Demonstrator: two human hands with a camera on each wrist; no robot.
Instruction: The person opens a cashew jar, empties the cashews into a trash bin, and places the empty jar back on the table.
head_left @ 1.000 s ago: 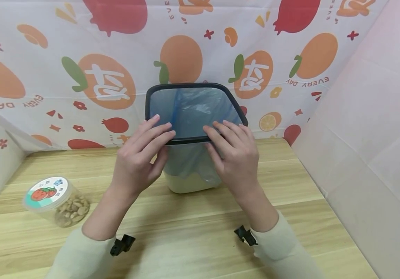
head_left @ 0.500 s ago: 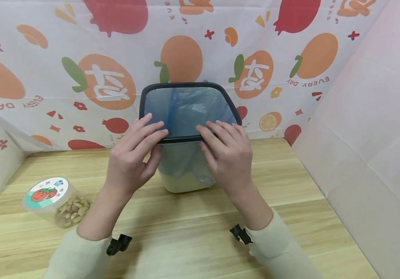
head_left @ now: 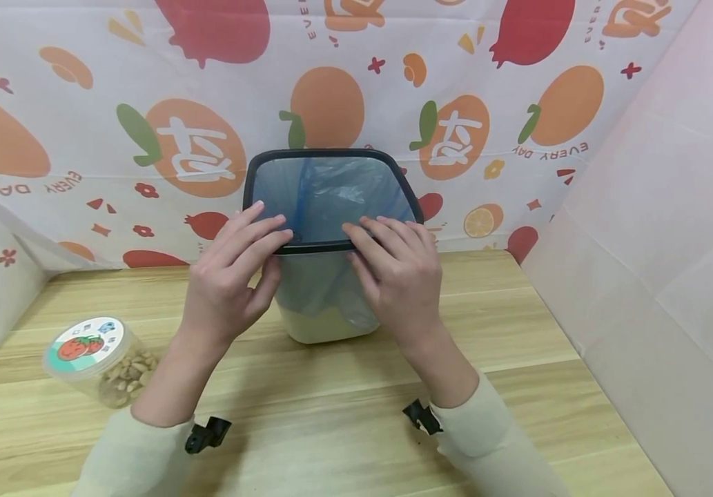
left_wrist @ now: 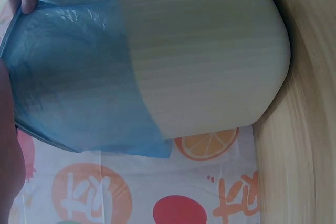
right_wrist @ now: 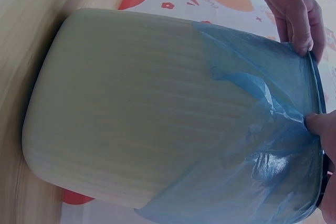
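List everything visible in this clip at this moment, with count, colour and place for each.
Bin: 1, pale cream, standing on the table
Rim: 1, black, around the bin's mouth
Bag: 1, translucent blue, lining the bin and folded over its rim
Jar: 1, clear, on the table's left
Lid: 1, white and green with red print, on the jar
Nut-like pieces: many, beige, inside the jar
Table: 1, light wood-grain, under the bin and jar
Backdrop: 1, white with fruit prints, behind the bin
Left sleeve: 1, pale, left forearm
Right sleeve: 1, pale, right forearm
Left hand: 1, bare, gripping the near rim
Right hand: 1, bare, gripping the near rim
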